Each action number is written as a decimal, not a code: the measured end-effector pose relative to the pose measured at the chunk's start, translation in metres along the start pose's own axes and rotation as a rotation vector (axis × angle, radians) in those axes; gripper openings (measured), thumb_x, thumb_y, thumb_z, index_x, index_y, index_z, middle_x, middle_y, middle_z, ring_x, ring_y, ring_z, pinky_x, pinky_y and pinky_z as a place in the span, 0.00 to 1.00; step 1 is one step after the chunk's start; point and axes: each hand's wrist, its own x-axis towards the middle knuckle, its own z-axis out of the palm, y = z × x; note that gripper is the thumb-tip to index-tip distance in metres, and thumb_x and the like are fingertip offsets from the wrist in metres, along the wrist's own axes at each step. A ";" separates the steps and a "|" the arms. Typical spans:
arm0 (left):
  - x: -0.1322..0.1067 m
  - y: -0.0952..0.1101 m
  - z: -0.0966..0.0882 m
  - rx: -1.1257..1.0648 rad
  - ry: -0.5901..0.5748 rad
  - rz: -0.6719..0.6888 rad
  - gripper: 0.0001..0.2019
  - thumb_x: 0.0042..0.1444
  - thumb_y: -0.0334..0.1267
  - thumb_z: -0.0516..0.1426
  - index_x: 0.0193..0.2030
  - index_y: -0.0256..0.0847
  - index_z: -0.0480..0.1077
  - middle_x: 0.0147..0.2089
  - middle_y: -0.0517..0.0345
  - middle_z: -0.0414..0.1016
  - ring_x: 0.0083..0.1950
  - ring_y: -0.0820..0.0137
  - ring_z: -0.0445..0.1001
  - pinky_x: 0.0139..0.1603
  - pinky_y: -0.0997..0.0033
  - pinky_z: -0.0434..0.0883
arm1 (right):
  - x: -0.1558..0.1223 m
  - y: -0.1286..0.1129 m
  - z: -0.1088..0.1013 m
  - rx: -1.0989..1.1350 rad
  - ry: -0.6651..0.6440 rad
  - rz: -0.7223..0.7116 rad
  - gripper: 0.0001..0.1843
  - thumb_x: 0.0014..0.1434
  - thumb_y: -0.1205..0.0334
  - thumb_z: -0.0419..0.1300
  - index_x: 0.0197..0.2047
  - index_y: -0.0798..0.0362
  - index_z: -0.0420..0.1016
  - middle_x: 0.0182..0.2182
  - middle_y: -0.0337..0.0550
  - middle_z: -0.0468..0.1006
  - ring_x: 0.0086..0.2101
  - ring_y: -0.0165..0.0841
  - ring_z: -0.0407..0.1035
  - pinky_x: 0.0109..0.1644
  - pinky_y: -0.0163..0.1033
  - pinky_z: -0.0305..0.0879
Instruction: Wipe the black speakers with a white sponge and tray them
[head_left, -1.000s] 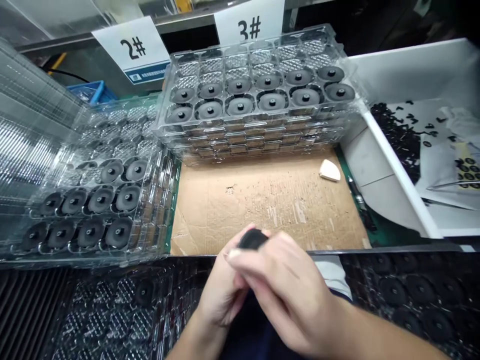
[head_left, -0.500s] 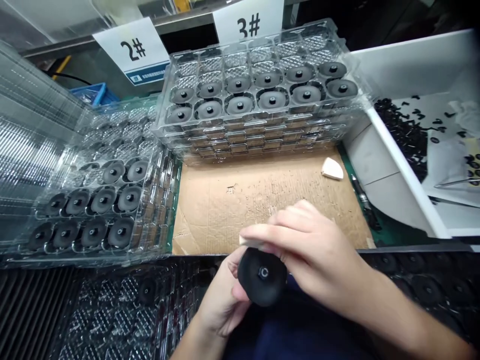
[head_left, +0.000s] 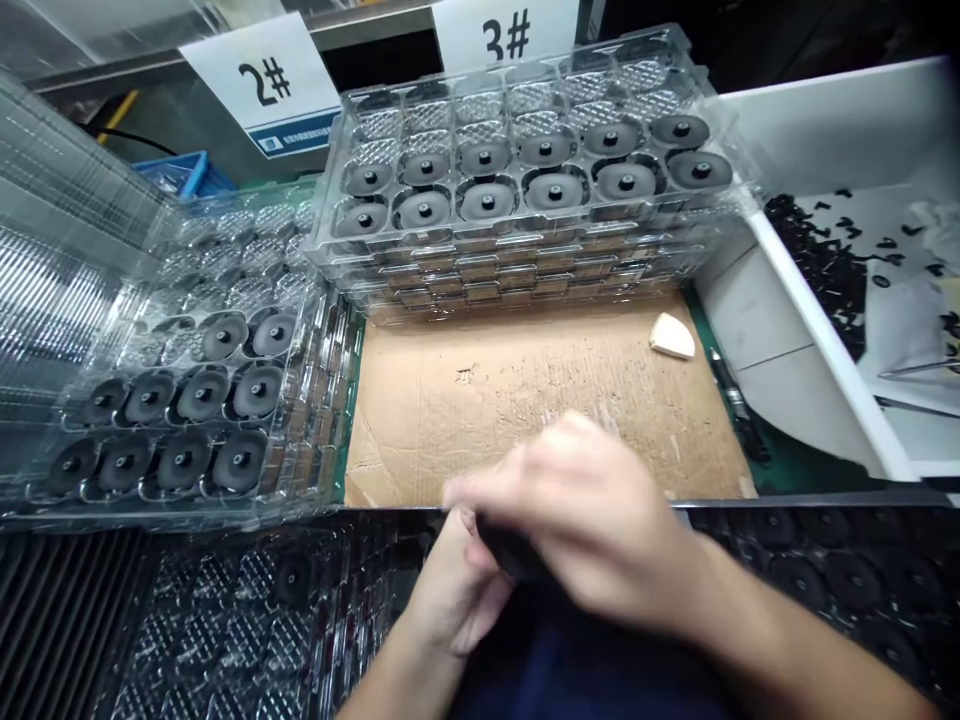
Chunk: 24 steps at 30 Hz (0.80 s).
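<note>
The largest thing before you is the scuffed sheet of brown cardboard on the bench, flanked by stacks of clear blister trays. The stack behind it has dark grey discs with central knobs in the top tray's front pockets, while its back pockets look unfilled. The stack on your left holds similar discs in its near pockets. More dark trays lie below the bench edge on either side of you. To the right stands a white bin scattered with small black pieces, and beyond the trays hang the paper signs "2#" and "3#". What has just changed is the black disc: its face was showing to the camera a moment ago, but now it has turned almost edge-on and sits low between your hands, just short of the cardboard's near edge. Your left hand curls up beneath it, and your blurred right hand comes down over it, so the two are pressed close together. The blur and your fingers hide the contact, so you cannot tell exactly how the right hand pinches it. A pale wedge of sponge rests on the cardboard's far corner.
</note>
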 end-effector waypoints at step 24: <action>-0.003 -0.003 -0.016 -0.070 0.150 0.042 0.27 0.37 0.42 0.70 0.47 0.47 0.73 0.47 0.59 0.77 0.48 0.68 0.75 0.48 0.75 0.72 | -0.007 -0.019 0.026 -0.008 -0.068 0.247 0.11 0.62 0.70 0.51 0.40 0.57 0.75 0.30 0.40 0.77 0.30 0.29 0.68 0.35 0.35 0.61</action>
